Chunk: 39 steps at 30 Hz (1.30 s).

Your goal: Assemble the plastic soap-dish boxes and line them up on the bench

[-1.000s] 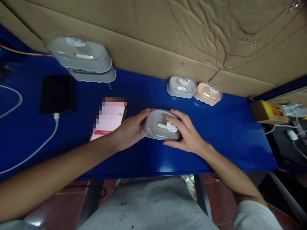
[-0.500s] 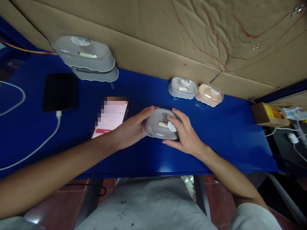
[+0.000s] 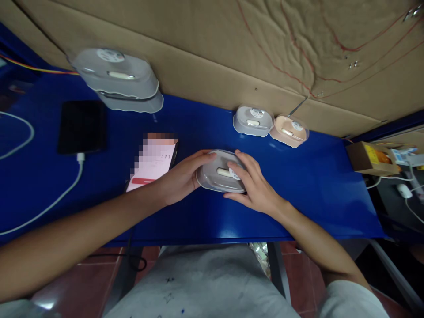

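Between my two hands is a small grey oval container (image 3: pixel 218 182) with a clear lid, a pale handle and a round sticker. My left hand (image 3: pixel 185 176) grips its left end, thumb or finger at the upper edge. My right hand (image 3: pixel 255 183) wraps round the right end, one finger over the sticker and the thumb along the near edge. A similar grey container (image 3: pixel 248 126) and a peach one (image 3: pixel 287 134) sit side by side at the back of the blue table (image 3: pixel 198 221).
Two larger grey containers (image 3: pixel 132 86) are stacked at the back left. A lit phone (image 3: pixel 150 165) lies beside my left forearm, with a black device (image 3: pixel 82 127) on a white cable further left. A cardboard box (image 3: pixel 367 159) stands at the right, below the brown covered wall (image 3: pixel 198 57).
The held container and my left hand have shifted very slightly. My right index finger has moved a little left, covering more of the sticker.
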Motion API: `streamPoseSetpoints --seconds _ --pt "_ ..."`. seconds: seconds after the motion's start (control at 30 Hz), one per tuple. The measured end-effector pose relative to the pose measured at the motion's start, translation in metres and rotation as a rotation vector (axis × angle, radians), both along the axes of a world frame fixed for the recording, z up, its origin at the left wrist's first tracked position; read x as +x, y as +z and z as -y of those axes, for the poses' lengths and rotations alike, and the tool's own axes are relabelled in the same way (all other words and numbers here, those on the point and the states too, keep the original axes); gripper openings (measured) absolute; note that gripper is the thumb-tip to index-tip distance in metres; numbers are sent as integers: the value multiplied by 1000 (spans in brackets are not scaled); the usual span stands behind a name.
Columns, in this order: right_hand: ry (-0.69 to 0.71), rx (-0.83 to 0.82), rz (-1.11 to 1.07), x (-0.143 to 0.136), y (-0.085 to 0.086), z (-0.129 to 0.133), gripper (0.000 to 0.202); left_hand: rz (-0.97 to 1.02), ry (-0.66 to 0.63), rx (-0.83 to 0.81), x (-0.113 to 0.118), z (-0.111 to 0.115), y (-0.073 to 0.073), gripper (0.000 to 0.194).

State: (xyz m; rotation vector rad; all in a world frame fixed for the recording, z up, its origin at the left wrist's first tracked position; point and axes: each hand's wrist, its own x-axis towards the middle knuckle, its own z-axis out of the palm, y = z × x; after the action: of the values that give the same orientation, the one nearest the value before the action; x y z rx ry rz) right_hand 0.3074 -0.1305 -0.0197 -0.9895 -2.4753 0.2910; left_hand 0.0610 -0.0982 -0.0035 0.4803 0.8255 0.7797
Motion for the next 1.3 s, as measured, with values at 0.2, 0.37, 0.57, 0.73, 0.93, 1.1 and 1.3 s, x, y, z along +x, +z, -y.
streamPoseSetpoints --seconds 0.2,0.37,0.57,0.73,0.93,1.1,1.3 --pt "37 -86 -84 8 -2 -8 86 22 -16 1 1 1 -2 11" --pt "47 -124 -127 11 -2 -10 100 58 -39 12 2 0 -5 16" --pt "65 -105 -137 11 -5 -10 103 89 -60 13 0 0 -7 18" --pt "69 -61 -82 11 -4 -9 102 91 -62 19 -1 0 -8 17" --pt "140 75 -35 13 1 -9 99 68 -70 21 -1 0 -5 22" --pt "184 154 -7 12 7 -5 92 37 -82 18 0 0 -2 22" --pt "216 132 76 11 8 -4 78 -11 -35 -33 1 -2 -3 25"
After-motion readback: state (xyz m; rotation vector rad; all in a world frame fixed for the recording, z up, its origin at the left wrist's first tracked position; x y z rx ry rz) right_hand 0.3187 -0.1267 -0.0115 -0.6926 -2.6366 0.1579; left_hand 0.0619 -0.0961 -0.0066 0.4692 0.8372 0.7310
